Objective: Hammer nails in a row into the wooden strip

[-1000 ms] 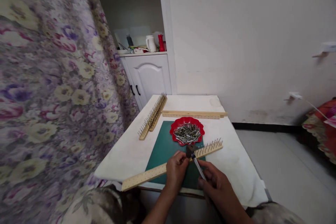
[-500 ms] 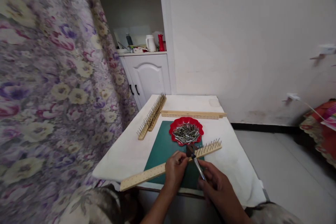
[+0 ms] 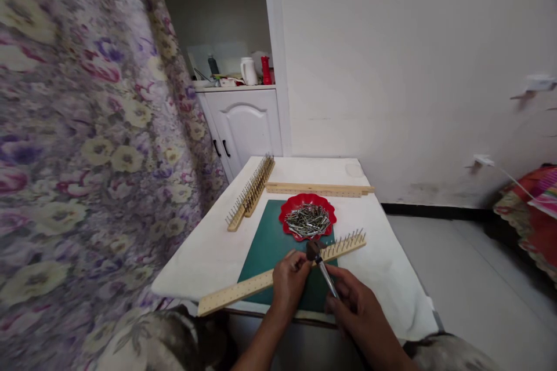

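Observation:
My right hand (image 3: pixel 357 304) is closed round a hammer (image 3: pixel 327 279) with a dark head and a shiny metal shaft. The hammer's head is just beside the fingertips of my left hand (image 3: pixel 289 281). My left hand rests on a pale wooden strip (image 3: pixel 237 293), thumb and finger pinched together; what they hold is hidden. Slanting across a green mat (image 3: pixel 261 243), the strip has rows of small holes on its left part and upright nails (image 3: pixel 348 240) on its right part. Beyond the hands, a red scalloped dish (image 3: pixel 285 206) contains many loose nails (image 3: pixel 308 220).
Nail-studded wooden strips (image 3: pixel 252 191) lie at the left of the white-covered table (image 3: pixel 200 249). More wooden strips (image 3: pixel 319 189) lie across the back. A floral curtain (image 3: pixel 87 156) hangs at the left, and a white cabinet (image 3: pixel 252 127) stands behind.
The whole view shifts slightly, so the table appears a little further left. Both hands keep almost the same pose, the hammer's head staying by the left fingertips.

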Action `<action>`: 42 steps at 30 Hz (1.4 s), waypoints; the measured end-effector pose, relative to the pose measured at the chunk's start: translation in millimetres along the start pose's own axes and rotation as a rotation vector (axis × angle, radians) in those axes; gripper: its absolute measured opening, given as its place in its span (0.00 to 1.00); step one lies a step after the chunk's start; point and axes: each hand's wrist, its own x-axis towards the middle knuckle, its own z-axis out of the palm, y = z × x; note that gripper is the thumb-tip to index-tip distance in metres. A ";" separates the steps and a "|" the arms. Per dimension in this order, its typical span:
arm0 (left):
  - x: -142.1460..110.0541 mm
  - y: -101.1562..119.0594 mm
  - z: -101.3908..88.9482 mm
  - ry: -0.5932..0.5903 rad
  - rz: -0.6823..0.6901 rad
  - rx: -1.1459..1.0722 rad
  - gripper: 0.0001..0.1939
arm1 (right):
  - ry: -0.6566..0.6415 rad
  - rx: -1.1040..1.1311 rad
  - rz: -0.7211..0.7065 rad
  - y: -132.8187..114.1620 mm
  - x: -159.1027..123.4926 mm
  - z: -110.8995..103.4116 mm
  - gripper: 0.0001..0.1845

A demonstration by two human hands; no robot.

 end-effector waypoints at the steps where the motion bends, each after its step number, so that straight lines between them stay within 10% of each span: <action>1: -0.1 -0.2 0.1 0.004 0.000 0.002 0.08 | 0.000 -0.007 0.012 0.3 -0.1 0.1 0.23; 17: -2.2 3.1 -24.4 -0.088 0.109 -0.024 0.08 | 0.156 0.097 -0.066 -6.8 3.4 -15.6 0.24; 23: 42.5 12.5 -47.7 -0.096 0.193 0.121 0.08 | 0.181 0.116 -0.054 -7.7 7.6 -18.3 0.24; 31: 119.3 11.1 -6.3 -0.277 0.222 0.497 0.07 | 0.192 0.116 -0.071 -8.7 12.5 -18.6 0.23; 42: 126.0 1.9 4.2 -0.285 0.197 0.596 0.07 | 0.199 0.161 -0.046 -10.7 12.6 -19.2 0.23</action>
